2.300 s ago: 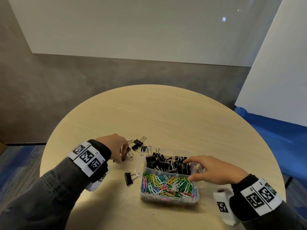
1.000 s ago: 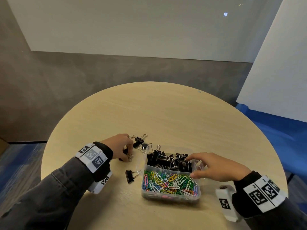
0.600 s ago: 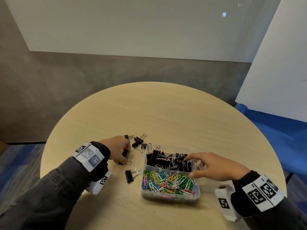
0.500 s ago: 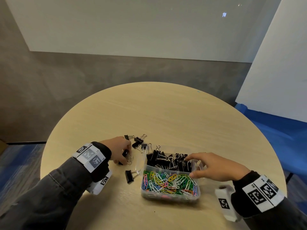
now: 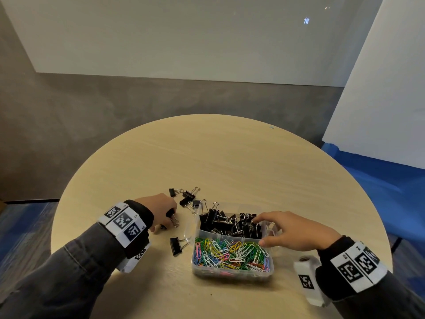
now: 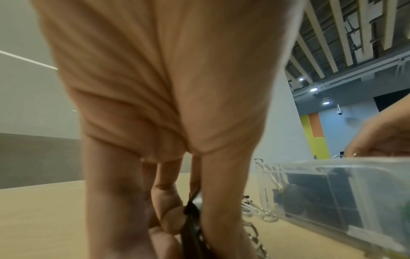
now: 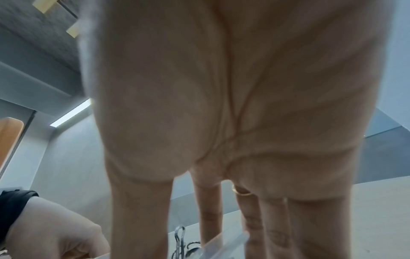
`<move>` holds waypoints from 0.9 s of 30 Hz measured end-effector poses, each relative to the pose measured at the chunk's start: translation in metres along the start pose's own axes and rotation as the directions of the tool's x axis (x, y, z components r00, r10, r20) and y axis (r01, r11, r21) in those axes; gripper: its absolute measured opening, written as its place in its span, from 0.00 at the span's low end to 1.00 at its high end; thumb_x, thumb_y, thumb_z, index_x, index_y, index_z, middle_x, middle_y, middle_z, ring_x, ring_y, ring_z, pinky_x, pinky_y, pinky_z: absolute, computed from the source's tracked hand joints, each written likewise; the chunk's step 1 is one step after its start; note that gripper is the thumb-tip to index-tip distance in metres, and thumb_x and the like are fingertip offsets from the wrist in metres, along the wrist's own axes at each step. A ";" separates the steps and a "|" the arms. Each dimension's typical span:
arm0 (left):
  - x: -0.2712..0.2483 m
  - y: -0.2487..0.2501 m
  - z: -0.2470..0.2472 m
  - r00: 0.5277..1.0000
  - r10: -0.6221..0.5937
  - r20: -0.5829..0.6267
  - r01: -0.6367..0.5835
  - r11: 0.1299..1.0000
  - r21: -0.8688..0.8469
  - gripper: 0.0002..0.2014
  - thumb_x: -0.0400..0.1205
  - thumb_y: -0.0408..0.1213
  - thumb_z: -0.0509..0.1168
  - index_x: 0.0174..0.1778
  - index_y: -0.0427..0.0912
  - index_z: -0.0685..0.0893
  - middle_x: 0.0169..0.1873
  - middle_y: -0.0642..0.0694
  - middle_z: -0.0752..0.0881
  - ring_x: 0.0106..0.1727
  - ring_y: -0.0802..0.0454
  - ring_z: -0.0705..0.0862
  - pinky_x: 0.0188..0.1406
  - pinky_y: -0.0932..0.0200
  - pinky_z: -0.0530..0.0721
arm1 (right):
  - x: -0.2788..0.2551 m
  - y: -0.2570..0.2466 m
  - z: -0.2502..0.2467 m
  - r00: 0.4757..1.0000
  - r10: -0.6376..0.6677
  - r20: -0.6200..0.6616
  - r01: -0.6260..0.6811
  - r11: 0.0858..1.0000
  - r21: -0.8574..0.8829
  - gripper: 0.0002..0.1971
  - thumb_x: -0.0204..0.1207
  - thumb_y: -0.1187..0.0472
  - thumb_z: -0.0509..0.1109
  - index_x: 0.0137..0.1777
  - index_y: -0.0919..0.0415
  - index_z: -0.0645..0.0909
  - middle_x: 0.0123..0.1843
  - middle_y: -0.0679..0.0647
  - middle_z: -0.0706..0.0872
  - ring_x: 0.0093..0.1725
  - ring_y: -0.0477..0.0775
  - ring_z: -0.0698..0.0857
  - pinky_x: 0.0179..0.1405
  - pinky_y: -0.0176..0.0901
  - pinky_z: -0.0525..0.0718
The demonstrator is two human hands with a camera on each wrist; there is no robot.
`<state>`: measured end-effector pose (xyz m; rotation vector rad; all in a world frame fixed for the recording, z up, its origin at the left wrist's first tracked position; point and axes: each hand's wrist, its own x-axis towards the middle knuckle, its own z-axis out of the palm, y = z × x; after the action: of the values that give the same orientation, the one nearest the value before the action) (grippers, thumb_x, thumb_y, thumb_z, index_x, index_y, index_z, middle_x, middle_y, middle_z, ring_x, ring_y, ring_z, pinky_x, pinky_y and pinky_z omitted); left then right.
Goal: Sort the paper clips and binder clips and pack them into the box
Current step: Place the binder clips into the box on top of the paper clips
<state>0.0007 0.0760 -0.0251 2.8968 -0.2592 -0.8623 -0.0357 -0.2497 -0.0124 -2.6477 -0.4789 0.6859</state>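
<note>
Left hand (image 5: pixel 161 209) sits curled on the round table (image 5: pixel 230 157), its fingers pinching a black binder clip (image 5: pixel 171 215) just left of the clear plastic box (image 5: pixel 232 271). Right hand (image 5: pixel 292 231) rests on the box's right rim, fingers stretched loosely over the far compartment, where the packed binder clips (image 5: pixel 230 223) lie; the coloured paper clips (image 5: pixel 230 252) fill the near one. Loose binder clips (image 5: pixel 187 196) lie beyond the left hand, and one more (image 5: pixel 176 245) sits by the box's near left corner.

From the left wrist, the fingers (image 6: pixel 170 215) close round something dark (the clip, blurred), the box wall (image 6: pixel 332 192) close by.

From the right wrist, the fingers (image 7: pixel 275 227) hang fairly straight, holding nothing.
</note>
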 end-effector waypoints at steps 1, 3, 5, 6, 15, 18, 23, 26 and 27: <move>-0.001 0.001 0.000 1.000 0.003 -0.001 -0.003 1.000 0.007 0.08 0.82 0.37 0.66 0.55 0.42 0.77 0.56 0.42 0.78 0.45 0.39 0.90 0.25 0.65 0.80 | 0.000 0.000 0.000 1.000 0.001 0.002 -0.001 1.000 -0.001 0.28 0.74 0.43 0.72 0.74 0.40 0.71 0.71 0.46 0.77 0.56 0.39 0.74 0.54 0.37 0.71; -0.002 0.002 -0.003 1.000 0.018 -0.007 -0.018 1.000 0.018 0.07 0.83 0.37 0.65 0.55 0.42 0.79 0.59 0.40 0.78 0.42 0.41 0.90 0.23 0.66 0.79 | 0.000 -0.001 0.000 1.000 0.001 0.004 0.000 1.000 -0.003 0.28 0.74 0.43 0.72 0.74 0.40 0.70 0.72 0.46 0.77 0.57 0.40 0.74 0.55 0.38 0.71; -0.005 0.003 -0.010 0.998 0.038 -0.046 -0.037 0.999 0.003 0.05 0.82 0.36 0.66 0.53 0.43 0.80 0.57 0.40 0.80 0.31 0.48 0.86 0.23 0.66 0.79 | 0.000 -0.001 0.000 1.000 -0.005 0.003 0.005 1.000 -0.009 0.28 0.74 0.43 0.72 0.74 0.41 0.70 0.72 0.46 0.77 0.57 0.40 0.74 0.56 0.39 0.72; -0.008 0.005 -0.015 0.994 0.057 -0.098 -0.060 0.998 -0.024 0.03 0.82 0.36 0.66 0.49 0.44 0.80 0.54 0.41 0.82 0.28 0.51 0.83 0.23 0.66 0.79 | 0.000 -0.001 0.000 1.000 -0.005 0.004 0.005 1.000 -0.013 0.28 0.74 0.43 0.72 0.74 0.41 0.70 0.72 0.47 0.77 0.57 0.40 0.74 0.57 0.39 0.72; -0.008 0.092 -0.041 0.807 0.374 -0.457 -0.451 0.890 -0.068 0.06 0.79 0.38 0.71 0.48 0.42 0.89 0.43 0.49 0.89 0.43 0.54 0.85 0.45 0.64 0.85 | -0.001 -0.003 -0.001 1.000 0.012 0.019 -0.011 0.999 -0.032 0.30 0.74 0.42 0.72 0.75 0.43 0.69 0.76 0.47 0.75 0.68 0.48 0.77 0.63 0.43 0.74; 0.005 0.109 -0.041 0.812 0.430 -0.395 -0.460 0.888 0.020 0.08 0.79 0.38 0.71 0.50 0.40 0.90 0.46 0.46 0.91 0.45 0.53 0.87 0.52 0.58 0.86 | -0.002 -0.004 -0.002 1.000 0.013 0.020 -0.012 0.999 -0.034 0.30 0.74 0.42 0.71 0.75 0.43 0.69 0.76 0.48 0.75 0.68 0.48 0.77 0.64 0.43 0.75; 0.010 0.110 -0.041 0.836 0.436 -0.332 -0.433 0.897 0.085 0.12 0.78 0.46 0.71 0.55 0.47 0.87 0.50 0.50 0.89 0.51 0.52 0.85 0.53 0.50 0.86 | -0.002 -0.002 -0.002 1.000 0.020 0.022 -0.019 0.999 -0.026 0.30 0.74 0.42 0.71 0.75 0.42 0.69 0.76 0.49 0.74 0.67 0.49 0.78 0.66 0.46 0.75; 0.004 0.098 -0.046 0.834 0.429 -0.346 -0.429 0.900 0.081 0.16 0.79 0.49 0.68 0.63 0.53 0.83 0.57 0.55 0.85 0.56 0.56 0.82 0.55 0.55 0.83 | -0.002 -0.003 -0.002 1.000 0.014 0.026 -0.013 1.000 -0.025 0.30 0.74 0.42 0.71 0.76 0.42 0.68 0.76 0.49 0.74 0.68 0.49 0.77 0.66 0.45 0.75; 0.002 0.091 -0.049 0.827 0.415 -0.379 -0.418 0.905 0.078 0.15 0.81 0.49 0.67 0.63 0.54 0.82 0.58 0.56 0.85 0.57 0.57 0.81 0.56 0.56 0.82 | -0.002 -0.003 -0.002 1.000 0.013 0.027 -0.012 1.000 -0.026 0.30 0.75 0.42 0.71 0.76 0.43 0.68 0.76 0.48 0.74 0.69 0.49 0.77 0.66 0.45 0.75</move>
<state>0.0169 -0.0108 0.0283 2.7501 -0.8039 -0.2078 -0.0371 -0.2489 -0.0086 -2.6705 -0.4823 0.7254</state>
